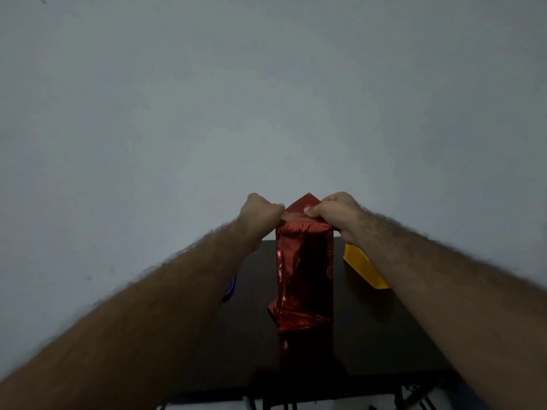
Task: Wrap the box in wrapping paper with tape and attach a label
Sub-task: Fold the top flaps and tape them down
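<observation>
Box (303, 267), wrapped in shiny red foil paper, stands upright on end on the dark table (384, 335), roughly centre of the tabletop, close to the far edge by the wall. Paper is crinkled along the sides; bottom end shows folded flaps, one corner sticking out to the left at the base. Faint red reflection on the table surface just in front of it.

Head view, top end of box: a triangular paper flap (306, 202) points up, not folded down. A strip of clear tape (293, 215) runs across the base of that flap, spanning between the two hands.

Left hand (260, 213): fingers curled into a fist at the top left corner of the box, pinching the left end of the tape strip. Exact finger contact is hard to make out, knuckles face the camera.

Right hand (337, 216): fingers curled, thumb and fingertips pinching the right end of the tape against the flap at the top right corner. Heel of the hand sits just beside the box's upper right edge.

Both forearms reach in from the bottom corners, bare.

Yellow container (364, 269) on the table to the right of the box, partly hidden behind the right forearm, not touching the box. Blue object (230, 288) on the left, mostly hidden by the left forearm; can't identify it.

Plain grey wall (266, 99) behind. Lighting is dim.
</observation>
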